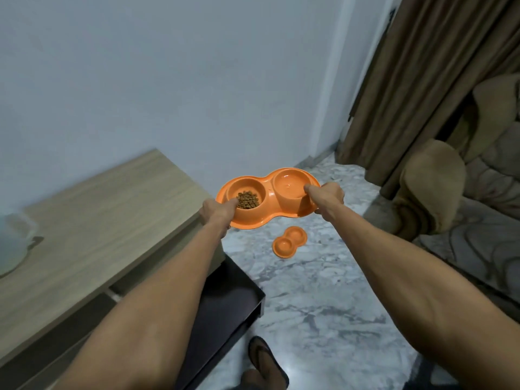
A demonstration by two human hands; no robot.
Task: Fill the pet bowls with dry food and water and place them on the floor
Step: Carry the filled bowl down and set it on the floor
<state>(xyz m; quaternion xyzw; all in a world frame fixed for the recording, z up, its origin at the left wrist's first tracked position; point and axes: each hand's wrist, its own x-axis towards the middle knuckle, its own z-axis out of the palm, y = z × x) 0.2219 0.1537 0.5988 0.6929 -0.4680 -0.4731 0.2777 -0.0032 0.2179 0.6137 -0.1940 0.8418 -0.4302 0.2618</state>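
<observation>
I hold an orange double pet bowl [268, 212] in the air, above the marble floor [323, 291]. Its left cup holds brown dry food [247, 199]; its right cup holds clear water [289, 187]. My left hand [216, 212] grips the bowl's left rim, thumb inside the food cup. On the right rim sits my right hand [327, 195], thumb over the edge of the water cup. A second, smaller-looking orange double bowl [289, 242] lies on the floor below; I cannot tell its contents.
A wooden cabinet top [98, 229] runs along the left wall, with a translucent white container [14, 243] at its left edge. A dark lower shelf [233, 299] juts out beneath. Brown curtains [408, 80] and a beige sofa [455, 198] stand right. My sandalled foot [264, 361] is below.
</observation>
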